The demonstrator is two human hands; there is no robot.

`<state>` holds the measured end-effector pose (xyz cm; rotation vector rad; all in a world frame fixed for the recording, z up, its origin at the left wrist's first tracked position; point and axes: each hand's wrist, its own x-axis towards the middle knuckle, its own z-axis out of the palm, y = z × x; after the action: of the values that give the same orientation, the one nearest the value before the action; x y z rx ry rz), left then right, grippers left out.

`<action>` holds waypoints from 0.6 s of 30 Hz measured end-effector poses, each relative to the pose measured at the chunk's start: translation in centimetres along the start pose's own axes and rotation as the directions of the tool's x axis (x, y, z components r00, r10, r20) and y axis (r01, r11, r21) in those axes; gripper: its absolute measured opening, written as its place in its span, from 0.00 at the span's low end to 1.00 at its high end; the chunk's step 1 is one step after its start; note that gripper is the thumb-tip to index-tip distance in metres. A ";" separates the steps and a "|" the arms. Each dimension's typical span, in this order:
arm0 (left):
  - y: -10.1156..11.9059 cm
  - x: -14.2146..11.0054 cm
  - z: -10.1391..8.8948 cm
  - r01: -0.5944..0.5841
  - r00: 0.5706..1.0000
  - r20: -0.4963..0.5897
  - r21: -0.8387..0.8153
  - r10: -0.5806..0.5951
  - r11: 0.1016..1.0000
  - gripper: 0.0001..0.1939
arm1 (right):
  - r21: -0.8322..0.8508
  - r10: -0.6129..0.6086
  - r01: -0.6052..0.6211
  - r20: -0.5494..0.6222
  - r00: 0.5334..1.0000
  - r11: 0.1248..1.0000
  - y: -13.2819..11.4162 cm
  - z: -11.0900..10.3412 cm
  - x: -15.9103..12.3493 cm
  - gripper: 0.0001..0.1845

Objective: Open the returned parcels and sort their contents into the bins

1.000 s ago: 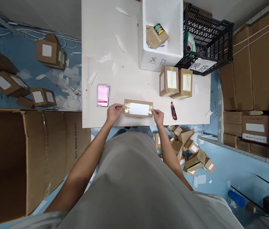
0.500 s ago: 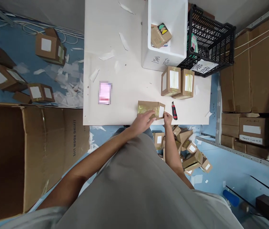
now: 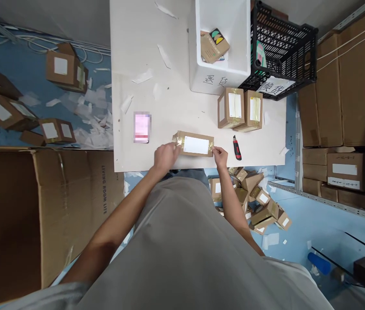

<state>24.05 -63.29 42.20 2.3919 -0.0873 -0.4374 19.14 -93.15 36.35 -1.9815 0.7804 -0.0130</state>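
Note:
A flat brown taped parcel (image 3: 194,144) with a white label lies near the front edge of the white table (image 3: 143,51). My left hand (image 3: 166,156) grips its left end, fingers curled. My right hand (image 3: 220,155) pinches its right end. A red and black box cutter (image 3: 236,148) lies just right of my right hand. Two taped brown boxes (image 3: 239,109) stand side by side behind it.
A pink phone-like item (image 3: 142,127) lies left of the parcel. A white bin (image 3: 221,43) and black crate (image 3: 282,47) stand at the back right. Paper scraps litter the table. A big open carton (image 3: 40,215) is at left; small boxes (image 3: 253,198) are piled on the floor at right.
The parcel was turned on its end half a second ago near the cutter; now it lies flat again with its label up, a hand at each end.

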 end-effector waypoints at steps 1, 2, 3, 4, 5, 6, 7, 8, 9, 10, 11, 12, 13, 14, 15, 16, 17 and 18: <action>-1.1 0.3 -0.1 0.039 0.999 -0.007 -0.001 -0.039 0.999 0.20 | 0.001 -0.007 0.007 0.000 1.000 1.000 -0.5 0.6 -0.3 0.27; -2.0 0.6 -0.1 0.071 0.997 -0.010 -0.016 -0.071 0.997 0.19 | -0.013 -0.017 0.017 -0.008 1.000 1.000 -1.1 1.1 -0.7 0.25; -2.7 0.7 0.0 0.095 0.995 -0.008 -0.033 -0.096 0.995 0.19 | -0.044 -0.030 0.029 -0.018 0.999 0.999 -1.7 1.4 -1.2 0.23; -3.3 0.7 0.2 0.115 0.993 -0.008 -0.049 -0.116 0.992 0.19 | -0.089 -0.046 0.043 -0.027 0.999 0.995 -2.3 1.6 -1.7 0.21; -3.8 0.6 0.3 0.131 0.991 -0.012 -0.058 -0.132 0.990 0.19 | -0.139 -0.065 0.060 -0.032 0.997 0.989 -3.0 1.7 -2.3 0.20; -4.3 0.6 0.4 0.144 0.989 -0.020 -0.057 -0.146 0.988 0.18 | -0.187 -0.087 0.080 -0.029 0.996 0.979 -3.8 1.7 -3.0 0.19; -4.8 0.5 0.3 0.156 0.987 -0.033 -0.049 -0.158 0.987 0.18 | -0.228 -0.113 0.106 -0.018 0.993 0.968 -4.7 1.8 -3.6 0.18; -5.5 0.5 0.2 0.169 0.984 -0.050 -0.038 -0.170 0.985 0.18 | -0.263 -0.145 0.140 0.001 0.989 0.955 -5.7 2.0 -4.4 0.18; -6.3 0.4 -0.1 0.184 0.980 -0.070 -0.029 -0.186 0.982 0.18 | -0.291 -0.183 0.183 0.028 0.983 0.939 -6.9 2.4 -5.2 0.17; -7.2 0.4 -0.5 0.208 0.974 -0.089 -0.023 -0.209 0.978 0.17 | -0.321 -0.224 0.232 0.063 0.973 0.918 -8.2 3.0 -6.1 0.17; -8.2 0.4 -0.9 0.240 0.965 -0.104 -0.022 -0.241 0.971 0.17 | -0.348 -0.267 0.291 0.116 0.957 0.891 -9.7 3.9 -7.1 0.17; -9.3 0.4 -1.4 0.282 0.953 -0.111 -0.026 -0.284 0.959 0.18 | -0.377 -0.303 0.350 0.178 0.936 0.858 -11.3 5.0 -8.2 0.18; -10.3 0.4 -1.9 0.333 0.936 -0.105 -0.035 -0.335 0.942 0.17 | -0.415 -0.333 0.409 0.245 0.911 0.813 -12.9 6.2 -9.3 0.18; -11.3 0.3 -2.3 0.384 0.918 -0.087 -0.048 -0.387 0.922 0.17 | -0.458 -0.357 0.483 0.337 0.871 0.746 -14.6 7.6 -10.5 0.18; -12.0 0.1 -2.5 0.428 0.900 -0.061 -0.059 -0.431 0.902 0.16 | -0.502 -0.365 0.557 0.433 0.824 0.662 -16.2 8.9 -11.7 0.17; -12.6 -0.1 -2.7 0.458 0.887 -0.030 -0.069 -0.461 0.886 0.15 | -0.530 -0.363 0.619 0.512 0.778 0.580 -17.7 10.1 -12.9 0.16; -13.0 -0.4 -2.6 0.470 0.882 0.005 -0.074 -0.471 0.880 0.13 | -0.517 -0.372 0.649 0.543 0.752 0.558 -19.0 11.1 -13.9 0.13; -13.1 -0.8 -2.4 0.467 0.884 0.036 -0.083 -0.466 0.880 0.12 | -0.512 -0.379 0.678 0.572 0.727 0.527 -20.0 11.9 -14.7 0.14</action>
<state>23.41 -51.71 35.56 2.3083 0.5059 -0.6662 21.60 -69.61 50.34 -2.7678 -0.2127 0.3611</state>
